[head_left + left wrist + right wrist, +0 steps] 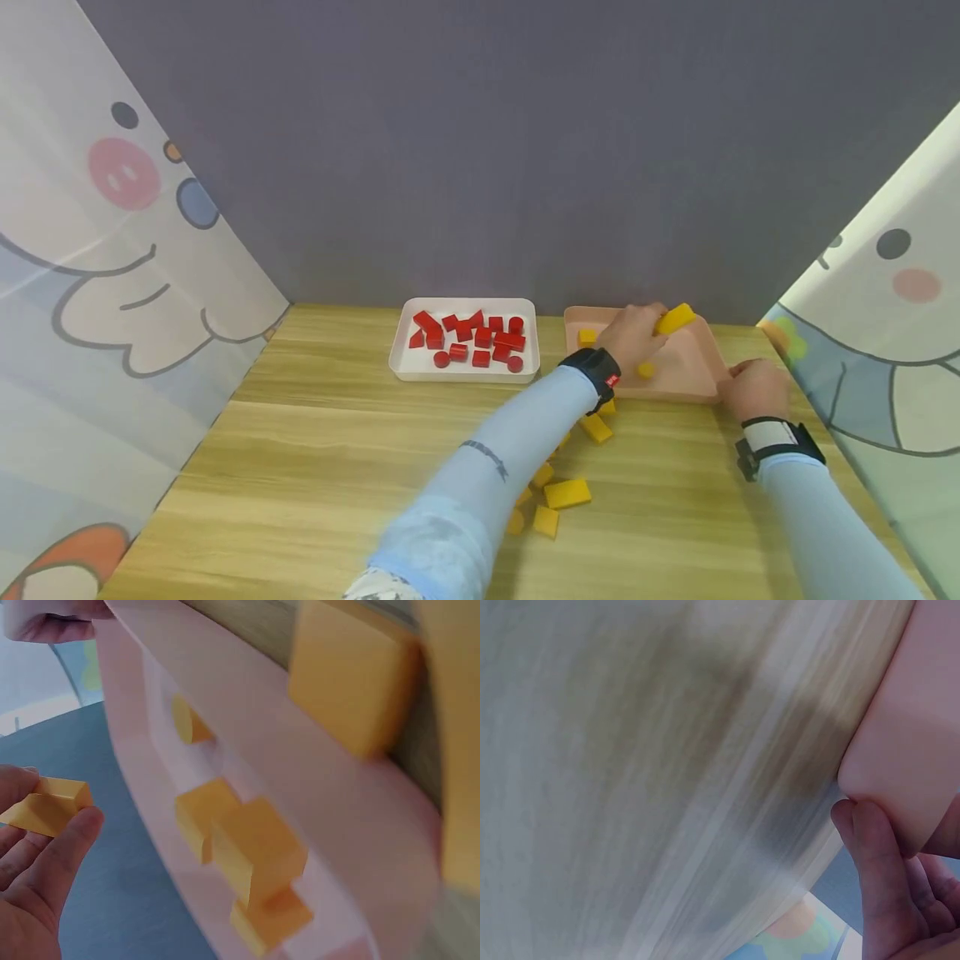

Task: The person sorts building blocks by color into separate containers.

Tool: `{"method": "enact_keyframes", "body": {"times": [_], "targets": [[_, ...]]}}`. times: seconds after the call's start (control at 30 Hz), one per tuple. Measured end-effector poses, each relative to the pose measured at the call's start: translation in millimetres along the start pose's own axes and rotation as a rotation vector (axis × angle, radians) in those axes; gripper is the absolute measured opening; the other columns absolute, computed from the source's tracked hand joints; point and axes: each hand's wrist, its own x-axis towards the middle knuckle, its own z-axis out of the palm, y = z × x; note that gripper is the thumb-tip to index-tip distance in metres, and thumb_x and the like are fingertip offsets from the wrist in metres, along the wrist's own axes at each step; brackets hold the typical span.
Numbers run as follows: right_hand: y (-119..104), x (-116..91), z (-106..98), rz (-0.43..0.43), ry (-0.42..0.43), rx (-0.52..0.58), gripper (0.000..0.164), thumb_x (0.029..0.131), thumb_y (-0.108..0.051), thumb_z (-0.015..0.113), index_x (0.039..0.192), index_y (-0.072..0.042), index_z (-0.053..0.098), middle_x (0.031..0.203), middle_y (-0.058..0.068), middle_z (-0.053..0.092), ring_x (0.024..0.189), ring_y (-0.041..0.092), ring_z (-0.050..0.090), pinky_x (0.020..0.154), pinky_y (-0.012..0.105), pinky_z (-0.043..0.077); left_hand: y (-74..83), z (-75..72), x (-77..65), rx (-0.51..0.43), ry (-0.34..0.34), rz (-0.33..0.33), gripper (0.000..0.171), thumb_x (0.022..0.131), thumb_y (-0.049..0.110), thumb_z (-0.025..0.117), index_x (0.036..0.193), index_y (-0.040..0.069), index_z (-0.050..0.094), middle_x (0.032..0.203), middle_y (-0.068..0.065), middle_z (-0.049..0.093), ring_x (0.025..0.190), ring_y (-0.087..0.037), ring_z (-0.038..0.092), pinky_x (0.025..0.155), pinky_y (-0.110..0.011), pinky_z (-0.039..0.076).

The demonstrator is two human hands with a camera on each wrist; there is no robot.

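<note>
My left hand (634,332) pinches a yellow rectangular block (676,318) above the pink tray (693,367); the left wrist view shows the block (56,802) between thumb and fingers. Inside that tray lie several yellow blocks, among them a cylinder (190,720) and a cube (259,844). At the tray's right front corner, my right hand (757,390) grips the rim; the right wrist view has its thumb and fingers around the pink corner (900,772). Part of the tray is hidden behind the left hand and wrist.
A white tray (397,358) with several red blocks stands left of the pink one. Several yellow blocks lie on the wooden table (300,467) before the pink tray, including a flat rectangular one (567,493), some partly behind the left forearm. A grey panel (480,150) rises at the back.
</note>
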Motion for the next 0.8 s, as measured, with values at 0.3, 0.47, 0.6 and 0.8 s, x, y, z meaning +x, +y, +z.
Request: {"method": "enact_keyframes", "body": {"times": [0.3, 0.47, 0.6, 0.8], "targets": [[6.4, -7.1, 7.0, 0.097, -0.046, 0.008, 0.034, 0.093, -0.009, 0.06, 0.115, 0.016, 0.066, 0.112, 0.036, 0.065, 0.098, 0.046, 0.053, 0.078, 0.05, 0.053, 9.7, 48.9, 8.6, 0.383, -0.158, 0.117, 0.022, 0.107, 0.019, 0.058, 0.127, 0.023, 0.066, 0.109, 0.012, 0.067, 0.092, 0.0, 0.06, 0.09, -0.009, 0.049], [4.5, -6.7, 9.1, 0.095, -0.035, -0.002, 0.033, 0.094, -0.009, 0.061, 0.116, 0.015, 0.067, 0.112, 0.035, 0.066, 0.098, 0.045, 0.054, 0.08, 0.052, 0.053, 6.5, 53.2, 8.9, 0.359, -0.163, 0.106, 0.011, 0.108, 0.022, 0.057, 0.109, 0.024, 0.068, 0.096, 0.012, 0.064, 0.089, -0.001, 0.056, 0.084, -0.011, 0.044], [1.5, -3.5, 8.0, 0.086, -0.018, -0.007, 0.027, 0.093, -0.008, 0.061, 0.108, 0.013, 0.069, 0.1, 0.031, 0.069, 0.091, 0.041, 0.057, 0.067, 0.041, 0.05, -1.4, 53.1, 11.3, 0.366, -0.17, 0.125, 0.011, 0.108, 0.02, 0.055, 0.107, 0.022, 0.065, 0.096, 0.011, 0.062, 0.089, -0.003, 0.054, 0.083, -0.015, 0.043], [-2.0, 2.1, 6.2, 0.076, -0.01, 0.003, 0.029, 0.092, -0.008, 0.06, 0.109, 0.012, 0.07, 0.103, 0.031, 0.069, 0.093, 0.042, 0.055, 0.067, 0.04, 0.048, -10.3, 53.0, 17.4, 0.371, -0.153, 0.127, 0.015, 0.107, 0.016, 0.057, 0.117, 0.02, 0.067, 0.105, 0.01, 0.068, 0.09, -0.003, 0.057, 0.087, -0.014, 0.047]]}}
